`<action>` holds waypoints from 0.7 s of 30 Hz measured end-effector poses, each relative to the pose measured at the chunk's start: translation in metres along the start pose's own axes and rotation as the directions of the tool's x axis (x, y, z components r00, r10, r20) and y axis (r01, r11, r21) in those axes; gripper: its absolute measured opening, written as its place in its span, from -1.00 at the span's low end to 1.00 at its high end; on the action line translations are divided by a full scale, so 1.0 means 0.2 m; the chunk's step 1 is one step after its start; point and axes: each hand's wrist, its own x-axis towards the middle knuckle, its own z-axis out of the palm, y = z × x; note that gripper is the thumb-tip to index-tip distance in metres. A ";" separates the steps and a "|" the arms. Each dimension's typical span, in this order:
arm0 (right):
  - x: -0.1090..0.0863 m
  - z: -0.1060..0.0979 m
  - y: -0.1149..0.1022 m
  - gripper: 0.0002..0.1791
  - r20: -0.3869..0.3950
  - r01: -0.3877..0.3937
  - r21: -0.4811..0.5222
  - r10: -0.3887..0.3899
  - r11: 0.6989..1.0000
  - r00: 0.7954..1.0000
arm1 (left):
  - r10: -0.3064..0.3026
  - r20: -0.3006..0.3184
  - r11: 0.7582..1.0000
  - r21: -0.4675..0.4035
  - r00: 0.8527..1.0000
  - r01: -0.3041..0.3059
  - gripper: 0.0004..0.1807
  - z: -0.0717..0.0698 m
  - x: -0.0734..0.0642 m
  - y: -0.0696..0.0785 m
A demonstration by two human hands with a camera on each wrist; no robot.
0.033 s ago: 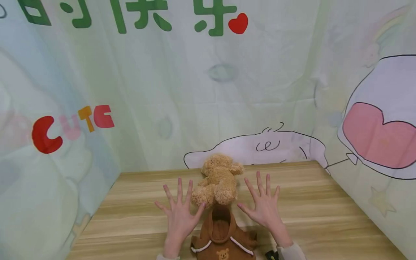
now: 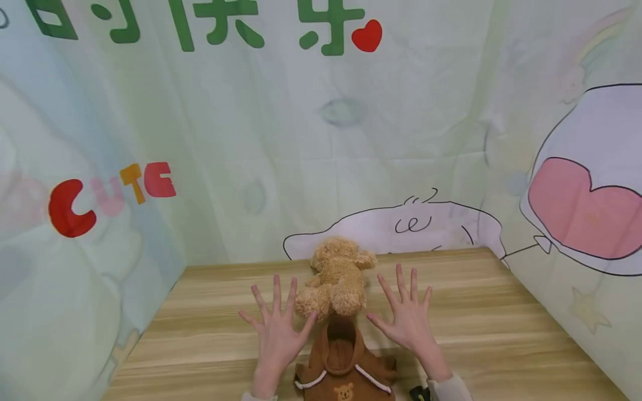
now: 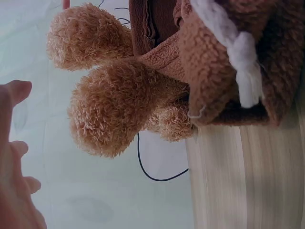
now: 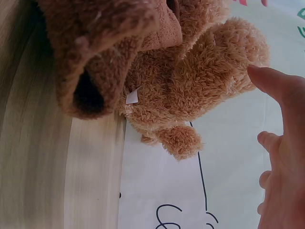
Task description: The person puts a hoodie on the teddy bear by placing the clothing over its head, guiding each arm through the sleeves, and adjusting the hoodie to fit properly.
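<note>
Both hands are held with fingers spread and straight, holding nothing. In the head view the left hand [image 2: 279,331] is at the left of a small brown hoodie [image 2: 321,384], and the right hand [image 2: 410,324] is at its right. The hoodie has white drawstrings and a bear patch; its lower part is cut off by the frame. Beyond its hood lies a tan plush teddy bear [image 2: 341,275], legs toward the hoodie. A white tag [image 4: 132,97] shows on the bear in the right wrist view.
A wood-grain table [image 2: 210,328] carries the things. Printed cloth [image 2: 225,139] hangs behind it and at both sides. A small dark object [image 2: 419,393], too cut off to identify, lies by the right wrist.
</note>
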 end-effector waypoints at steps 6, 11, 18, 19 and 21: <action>0.01 0.00 0.01 -0.10 0.033 -0.022 0.033 0.021 0.999 0.999 | 0.005 -0.030 1.000 0.008 1.000 -0.004 -0.14 -0.01 0.00 -0.02; 0.02 -0.01 0.01 -0.08 0.060 -0.029 0.041 0.026 0.999 0.998 | 0.011 -0.034 1.000 0.002 0.999 -0.011 -0.16 -0.01 0.01 -0.02; 0.02 -0.02 0.01 -0.08 0.088 -0.050 0.045 0.046 0.998 0.995 | 0.012 -0.013 1.000 0.013 1.000 -0.011 -0.16 0.00 0.02 -0.02; 0.02 -0.02 0.01 -0.08 0.092 -0.053 0.050 0.048 0.997 0.995 | 0.012 -0.012 1.000 0.010 1.000 -0.012 -0.16 0.00 0.01 -0.02; 0.01 -0.02 0.02 -0.08 0.103 -0.055 0.046 0.050 0.997 0.993 | 0.011 -0.016 1.000 0.009 1.000 -0.011 -0.17 0.00 0.00 -0.02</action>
